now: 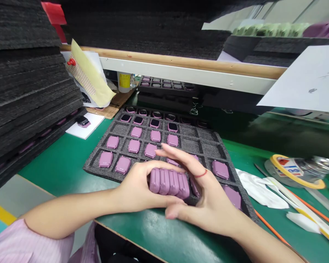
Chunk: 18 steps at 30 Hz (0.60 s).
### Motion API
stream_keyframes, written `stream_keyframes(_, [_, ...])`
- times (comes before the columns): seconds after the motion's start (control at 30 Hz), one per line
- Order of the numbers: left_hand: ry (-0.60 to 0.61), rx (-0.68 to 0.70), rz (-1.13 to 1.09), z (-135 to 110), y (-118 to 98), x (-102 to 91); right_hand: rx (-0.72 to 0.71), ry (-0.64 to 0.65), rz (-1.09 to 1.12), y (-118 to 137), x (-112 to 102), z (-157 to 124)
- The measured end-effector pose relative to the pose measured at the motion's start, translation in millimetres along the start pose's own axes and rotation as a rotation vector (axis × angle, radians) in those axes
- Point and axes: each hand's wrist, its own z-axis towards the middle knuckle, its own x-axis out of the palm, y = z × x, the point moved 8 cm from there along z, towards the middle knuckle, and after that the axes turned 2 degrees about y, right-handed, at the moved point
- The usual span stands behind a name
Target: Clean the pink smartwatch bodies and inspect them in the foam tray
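My left hand (138, 186) is closed around a row of several purple watch cases (168, 184), pressed side by side on edge. My right hand (205, 190) curves past the right end of that row, thumb and fingers wide apart. Another purple case (194, 187) shows tilted near its palm; whether the hand touches it I cannot tell. Both hands are over the near edge of a black foam tray (117, 130). Purple cases (123, 165) lie in many of its pockets, and watches with dark screens (155, 123) fill part of the far rows. My hands hide some near pockets.
Stacked black foam trays (30, 73) rise at the left. A shelf (181, 69) crosses above the green table (60, 160). One watch (82, 121) lies on white paper. At the right are a white cloth (260, 188), a metal-topped jar (293, 170) and long thin tools.
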Motion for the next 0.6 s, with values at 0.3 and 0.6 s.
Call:
stream_keyframes(0.3, [0.013, 0.422, 0.251, -5.1, -23.0, 2.5, 0.112, 0.027, 0.053, -7.2, 2.9, 1.0])
stream_keyframes(0.6, [-0.002, 0.466, 0.313, -5.0, -25.4, 2.4, 0.067, 0.035, 0.081, -3.1, 0.7, -1.1])
